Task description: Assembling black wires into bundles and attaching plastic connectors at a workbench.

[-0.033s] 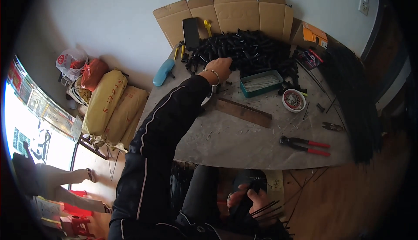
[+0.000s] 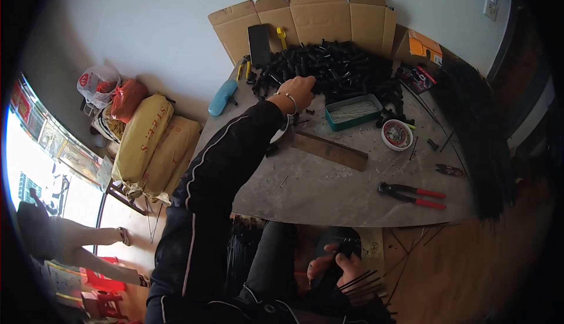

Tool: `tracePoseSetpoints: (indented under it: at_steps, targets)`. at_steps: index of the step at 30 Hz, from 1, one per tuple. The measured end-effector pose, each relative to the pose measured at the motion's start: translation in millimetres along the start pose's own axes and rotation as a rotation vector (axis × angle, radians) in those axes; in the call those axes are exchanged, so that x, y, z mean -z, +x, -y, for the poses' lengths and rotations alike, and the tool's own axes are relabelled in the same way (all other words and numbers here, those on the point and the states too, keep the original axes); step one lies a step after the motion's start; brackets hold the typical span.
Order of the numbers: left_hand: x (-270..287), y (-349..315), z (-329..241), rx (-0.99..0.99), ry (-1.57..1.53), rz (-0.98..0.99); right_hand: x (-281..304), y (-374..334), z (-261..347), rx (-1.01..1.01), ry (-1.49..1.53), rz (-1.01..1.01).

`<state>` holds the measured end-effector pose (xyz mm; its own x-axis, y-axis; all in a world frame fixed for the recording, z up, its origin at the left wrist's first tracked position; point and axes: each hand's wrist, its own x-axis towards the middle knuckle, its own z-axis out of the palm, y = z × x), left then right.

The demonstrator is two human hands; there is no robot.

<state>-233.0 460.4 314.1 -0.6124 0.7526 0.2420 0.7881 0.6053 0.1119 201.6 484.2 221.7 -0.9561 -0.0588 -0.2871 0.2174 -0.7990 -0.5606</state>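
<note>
My left arm reaches across the table to a large pile of short black tubular pieces (image 2: 346,68). My left hand (image 2: 298,92), with a bracelet at its wrist, is at the pile's near edge. Its fingers are curled down, and their tips are hidden, so what they pinch does not show. Low over my lap, my right hand (image 2: 351,268) is closed around several thin black rods (image 2: 364,283). Their ends stick out to the right past the hand. A teal tin (image 2: 352,125) of thin pale metal pins stands right of my left hand.
A flat wooden bar (image 2: 330,150), a white bowl (image 2: 396,135) and red-handled pincers (image 2: 414,196) lie on the grey table (image 2: 294,195). Long black rods (image 2: 479,148) hang over its right side. Cardboard (image 2: 320,15) stands behind the pile. Sacks (image 2: 144,142) and another person's legs (image 2: 97,239) are at left.
</note>
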Motion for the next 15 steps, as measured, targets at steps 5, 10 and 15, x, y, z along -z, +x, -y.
tracePoseSetpoints:
  at_steps: [5,10,15]
  targets:
    - [56,-84,-73,-0.220,-0.330,0.079,-25,-5,1,0.013,-0.002,-0.108]
    - [52,-213,-109,-0.174,-0.773,0.373,-32,2,-6,0.062,-0.043,-0.137]
    - [10,-311,-113,0.571,-1.659,0.507,-52,7,-13,0.102,-0.202,-0.064]
